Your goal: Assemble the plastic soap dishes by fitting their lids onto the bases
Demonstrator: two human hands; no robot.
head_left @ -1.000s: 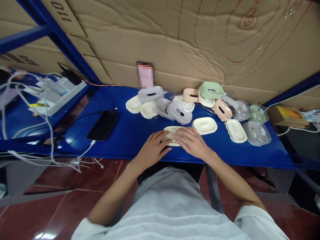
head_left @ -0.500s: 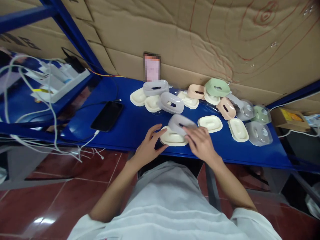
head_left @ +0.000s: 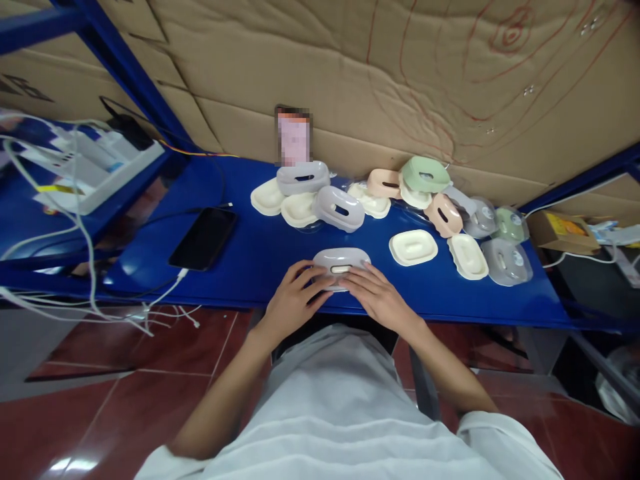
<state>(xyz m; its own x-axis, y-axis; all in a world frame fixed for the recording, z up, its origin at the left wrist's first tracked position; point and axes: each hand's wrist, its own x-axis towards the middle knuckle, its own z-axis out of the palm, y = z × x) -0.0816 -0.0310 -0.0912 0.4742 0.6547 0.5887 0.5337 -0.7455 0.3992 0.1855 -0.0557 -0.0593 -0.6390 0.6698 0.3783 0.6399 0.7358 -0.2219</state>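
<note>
Cardboard stands like a wall beyond my hands, and a blue tabletop runs from it toward my lap. One grey cover lies straight ahead, between my hands, its long axis running left to right — one end toward each hand, so neither is nearer. Both are grasping it: my left hand curls about its left end, while my right hand lays its fingers over the right end and near side. How hard they press, I cannot tell. Something cream shows through its slot.

Right of my right hand and slightly ahead sits a cream tray, apart from the cover; a second cream tray lies farther right. Ahead, past a strip of blue, another grey cover fronts a cluster. More room opens leftward — blue surface reaches from my left hand to a black phone. Toward me, the table's edge passes just under my wrists.
</note>
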